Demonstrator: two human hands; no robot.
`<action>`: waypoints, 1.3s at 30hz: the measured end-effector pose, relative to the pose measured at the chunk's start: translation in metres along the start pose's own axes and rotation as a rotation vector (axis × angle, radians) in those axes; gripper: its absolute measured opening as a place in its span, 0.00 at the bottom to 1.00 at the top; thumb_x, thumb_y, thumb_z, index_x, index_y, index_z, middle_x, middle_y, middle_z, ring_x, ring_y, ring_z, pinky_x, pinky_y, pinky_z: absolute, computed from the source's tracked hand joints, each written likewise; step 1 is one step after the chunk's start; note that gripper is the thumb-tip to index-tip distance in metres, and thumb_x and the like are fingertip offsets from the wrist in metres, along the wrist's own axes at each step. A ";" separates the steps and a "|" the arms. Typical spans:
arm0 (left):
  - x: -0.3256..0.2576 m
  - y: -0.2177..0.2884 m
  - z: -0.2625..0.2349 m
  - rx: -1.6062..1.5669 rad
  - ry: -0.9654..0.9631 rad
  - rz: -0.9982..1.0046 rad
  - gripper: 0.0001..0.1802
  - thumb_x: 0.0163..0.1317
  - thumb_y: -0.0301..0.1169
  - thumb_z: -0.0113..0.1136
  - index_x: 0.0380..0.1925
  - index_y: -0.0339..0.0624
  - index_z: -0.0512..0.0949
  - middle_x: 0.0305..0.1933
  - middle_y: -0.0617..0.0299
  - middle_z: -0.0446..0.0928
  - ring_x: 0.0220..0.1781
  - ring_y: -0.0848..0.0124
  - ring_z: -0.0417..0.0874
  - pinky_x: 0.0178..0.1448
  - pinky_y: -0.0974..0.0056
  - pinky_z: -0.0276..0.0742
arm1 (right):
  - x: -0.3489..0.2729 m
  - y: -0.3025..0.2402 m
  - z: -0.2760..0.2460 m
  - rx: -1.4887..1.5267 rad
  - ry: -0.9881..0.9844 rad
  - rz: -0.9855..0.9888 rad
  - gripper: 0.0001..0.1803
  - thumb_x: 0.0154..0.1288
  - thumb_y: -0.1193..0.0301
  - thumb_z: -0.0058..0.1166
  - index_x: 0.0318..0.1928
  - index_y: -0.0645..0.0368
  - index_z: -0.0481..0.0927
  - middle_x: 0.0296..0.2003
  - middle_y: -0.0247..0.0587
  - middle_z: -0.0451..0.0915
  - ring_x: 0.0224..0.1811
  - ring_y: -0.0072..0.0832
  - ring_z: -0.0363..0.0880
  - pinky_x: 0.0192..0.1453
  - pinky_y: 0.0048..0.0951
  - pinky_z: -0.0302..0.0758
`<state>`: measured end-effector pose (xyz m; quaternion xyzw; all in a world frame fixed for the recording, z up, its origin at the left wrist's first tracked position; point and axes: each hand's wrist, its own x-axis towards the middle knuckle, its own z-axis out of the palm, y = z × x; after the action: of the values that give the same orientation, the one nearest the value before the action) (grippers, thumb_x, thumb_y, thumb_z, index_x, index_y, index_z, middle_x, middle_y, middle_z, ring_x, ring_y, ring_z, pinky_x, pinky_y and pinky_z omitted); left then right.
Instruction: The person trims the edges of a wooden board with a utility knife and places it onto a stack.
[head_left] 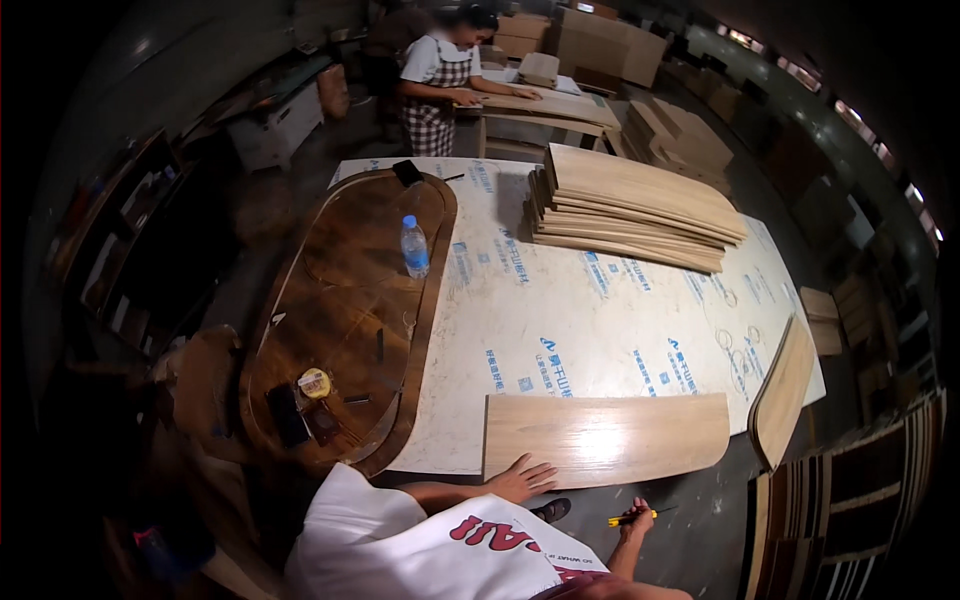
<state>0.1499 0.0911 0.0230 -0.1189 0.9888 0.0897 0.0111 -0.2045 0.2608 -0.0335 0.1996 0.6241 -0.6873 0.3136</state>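
A pale wood-grain board (610, 435) with rounded right-hand corners lies along the near edge of the white worktable (470, 400). My left hand (525, 480) rests on the board's near left edge, fingers spread flat. Beyond the table's near edge, to the right and apart from the board, my right hand (632, 522) is closed around a slim tool with a yellow-and-black handle (622, 520). A thin dark tip juts from the tool to the right; its exact kind is too small to make out.
A stack of similar boards (640, 205) stands at the far right of the table. On the left, a brown oval panel (350, 270) carries a water bottle (414, 248), a yellow tape roll (314, 383) and dark items. More boards (785, 390) lean at right. A co-worker (440, 85) stands beyond.
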 end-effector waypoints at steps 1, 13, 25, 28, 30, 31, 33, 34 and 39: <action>0.003 0.003 -0.009 0.003 0.010 -0.013 0.36 0.66 0.47 0.41 0.74 0.52 0.53 0.80 0.58 0.43 0.81 0.62 0.42 0.76 0.35 0.32 | 0.024 -0.017 -0.011 -0.010 0.010 -0.016 0.08 0.65 0.69 0.47 0.43 0.54 0.77 0.35 0.35 0.83 0.22 0.20 0.69 0.25 0.24 0.67; -0.052 0.081 0.051 0.014 0.363 -1.293 0.36 0.66 0.46 0.51 0.67 0.32 0.61 0.73 0.41 0.57 0.74 0.49 0.59 0.73 0.40 0.55 | 0.167 -0.135 -0.012 -0.310 -0.128 -0.335 0.18 0.66 0.57 0.60 0.44 0.59 0.82 0.30 0.31 0.79 0.25 0.18 0.69 0.27 0.20 0.66; 0.022 0.100 0.079 -2.138 1.244 -1.264 0.40 0.71 0.57 0.43 0.67 0.32 0.57 0.68 0.42 0.61 0.72 0.50 0.62 0.74 0.49 0.62 | 0.232 -0.178 -0.016 -0.139 -0.196 -0.237 0.18 0.67 0.62 0.60 0.52 0.57 0.80 0.30 0.29 0.79 0.24 0.18 0.70 0.27 0.21 0.67; 0.046 0.087 0.077 -2.161 1.251 -1.232 0.35 0.73 0.52 0.44 0.66 0.33 0.58 0.68 0.41 0.62 0.72 0.51 0.62 0.76 0.48 0.59 | 0.261 -0.197 -0.021 -0.227 -0.175 -0.232 0.19 0.66 0.65 0.61 0.54 0.60 0.78 0.29 0.30 0.78 0.24 0.19 0.71 0.26 0.23 0.69; 0.034 0.100 0.079 -2.080 1.351 -1.258 0.33 0.74 0.50 0.43 0.66 0.34 0.57 0.69 0.42 0.61 0.73 0.50 0.61 0.76 0.48 0.60 | 0.259 -0.196 -0.020 -0.244 -0.185 -0.161 0.20 0.67 0.67 0.59 0.56 0.63 0.76 0.31 0.32 0.79 0.23 0.20 0.71 0.24 0.21 0.69; 0.033 0.102 0.077 -2.076 1.357 -1.267 0.33 0.74 0.50 0.43 0.66 0.34 0.57 0.69 0.42 0.61 0.73 0.50 0.61 0.76 0.48 0.60 | 0.257 -0.195 -0.021 -0.218 -0.199 -0.147 0.20 0.66 0.69 0.60 0.56 0.64 0.76 0.31 0.32 0.79 0.23 0.20 0.71 0.24 0.21 0.69; 0.030 0.104 0.071 -2.068 1.426 -1.269 0.29 0.74 0.44 0.47 0.65 0.34 0.60 0.67 0.43 0.65 0.71 0.51 0.64 0.75 0.48 0.61 | 0.256 -0.197 -0.022 -0.213 -0.214 -0.142 0.20 0.66 0.70 0.60 0.56 0.64 0.77 0.32 0.33 0.79 0.23 0.20 0.71 0.24 0.21 0.69; 0.031 0.103 0.069 -2.076 1.421 -1.271 0.29 0.74 0.44 0.47 0.65 0.34 0.60 0.67 0.43 0.65 0.71 0.51 0.64 0.75 0.48 0.61 | 0.256 -0.201 -0.026 -0.203 -0.217 -0.153 0.20 0.66 0.70 0.61 0.56 0.64 0.77 0.32 0.33 0.80 0.23 0.20 0.71 0.25 0.21 0.69; 0.024 0.084 0.047 -1.837 1.304 -1.402 0.11 0.66 0.28 0.58 0.44 0.34 0.70 0.45 0.47 0.79 0.49 0.52 0.83 0.56 0.51 0.82 | 0.237 -0.197 -0.039 -0.294 -0.173 -0.249 0.16 0.65 0.69 0.61 0.50 0.62 0.79 0.27 0.30 0.76 0.24 0.19 0.72 0.27 0.22 0.70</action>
<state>0.1064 0.1736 -0.0095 -0.5860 0.1232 0.6234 -0.5028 -0.5147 0.2608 -0.0526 0.0134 0.7084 -0.6366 0.3045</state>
